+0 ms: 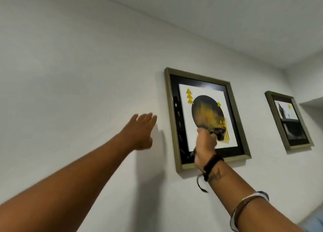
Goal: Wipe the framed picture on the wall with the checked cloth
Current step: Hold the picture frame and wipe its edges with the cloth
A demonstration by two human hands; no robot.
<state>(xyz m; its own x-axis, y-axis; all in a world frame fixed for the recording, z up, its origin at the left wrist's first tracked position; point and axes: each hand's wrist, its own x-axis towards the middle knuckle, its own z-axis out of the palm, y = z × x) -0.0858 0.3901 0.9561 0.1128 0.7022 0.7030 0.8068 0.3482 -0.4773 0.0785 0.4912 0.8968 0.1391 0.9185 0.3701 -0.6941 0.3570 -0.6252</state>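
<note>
Your right hand (204, 144) is the one on the job: it is raised in front of the olive-green, glass-fronted framed picture with the dark circle and yellow triangles (204, 116), over the lower middle of the glass. The frame hangs upright on the white wall (78, 65), its long axis vertical, and most of the glass lies above your fingers (212, 133) and to either side of them — so the wiping, as I judge it, has to travel upward and sideways from here.

Those fingers are curled shut around a small dark bunch of fabric (219, 133), presumably the checked cloth, though it is too blurred and crumpled to show any pattern. The bunch sits against or just in front of the glass; you cannot tell contact for certain from this angle.

Your left hand (139, 132) is spread open and flat, holding nothing, reaching toward the bare wall just left of the frame's left edge — near it, not on it.

A second, smaller framed picture (289, 120) hangs well apart to the right.
</note>
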